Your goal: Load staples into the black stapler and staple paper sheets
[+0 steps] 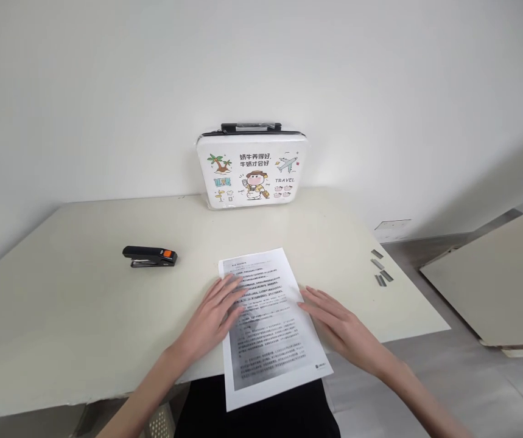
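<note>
A printed sheet of paper (pixel 268 334) lies tilted on the table, its near end reaching past the front edge over my lap; I cannot tell if it is one sheet or a stack. My left hand (pixel 215 313) rests on its left side with fingers stretched out. At its right edge is my right hand (pixel 334 322), fingers extended and the tips touching or close to the paper. A black stapler (pixel 150 256) with an orange patch stands to the left. Several strips of staples (pixel 381 268) lie near the table's right edge.
A white case (pixel 252 170) with cartoon prints and a black handle leans against the wall at the back of the pale table (pixel 83 304). To the right, beyond the table edge, stands another pale surface (pixel 503 280) above the grey floor.
</note>
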### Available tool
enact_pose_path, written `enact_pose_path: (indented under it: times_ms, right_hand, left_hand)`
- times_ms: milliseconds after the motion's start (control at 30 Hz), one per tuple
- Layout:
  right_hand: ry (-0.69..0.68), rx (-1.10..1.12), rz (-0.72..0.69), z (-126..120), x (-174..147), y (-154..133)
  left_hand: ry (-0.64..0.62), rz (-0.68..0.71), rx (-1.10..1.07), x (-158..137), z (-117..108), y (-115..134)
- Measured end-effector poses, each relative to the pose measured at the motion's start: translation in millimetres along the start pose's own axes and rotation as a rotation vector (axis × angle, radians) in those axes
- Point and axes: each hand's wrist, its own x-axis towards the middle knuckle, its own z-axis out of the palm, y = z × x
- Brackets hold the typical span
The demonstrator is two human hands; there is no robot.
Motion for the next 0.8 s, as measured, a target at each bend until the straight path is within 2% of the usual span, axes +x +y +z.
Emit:
enact_pose_path:
  times_ms: [167,333,467,633,733,800]
  right_hand:
    - [0.032,0.089,0.097,-4,-17,-4]
    - [0.144,0.089,0.278,-22,-30,10]
    - [0.259,0.005,0.388,-42,-39,37]
    - [0.470,-0.198,0.592,-60,-56,88]
    - [0.544,-0.239,0.696,-57,-58,106]
    - [0.566,-0.234,0.700,-48,-54,107]
  left_hand:
    - [-0.137,0.046,-0.008,17,10,32]
    - [-0.181,0.104,0.001,47,31,46]
    - [-0.183,0.088,0.060,62,46,40]
    - [-0.158,0.111,0.116,61,47,22]
    - [-0.153,0.113,0.128,57,46,17]
    - [-0.137,0.123,0.127,55,45,18]
